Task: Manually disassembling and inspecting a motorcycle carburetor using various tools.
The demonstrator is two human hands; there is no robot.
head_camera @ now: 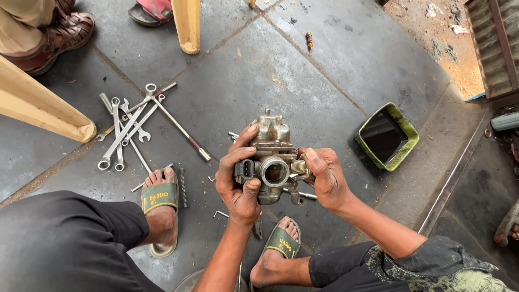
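Centre of frame: left hand (238, 181) and right hand (324, 178) both grasp a metal carburettor (273, 162) above the floor (324, 65). Spanners (130, 124) lie upper left; a green tray (386, 136) sits right.

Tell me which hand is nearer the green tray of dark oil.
Right. The right hand grips the carburetor on the side toward the green tray; the left hand holds its far side, farther from the tray.

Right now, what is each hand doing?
Left hand: closed on the grimy grey metal carburettor.
Right hand: gripping the same carburettor's other side.
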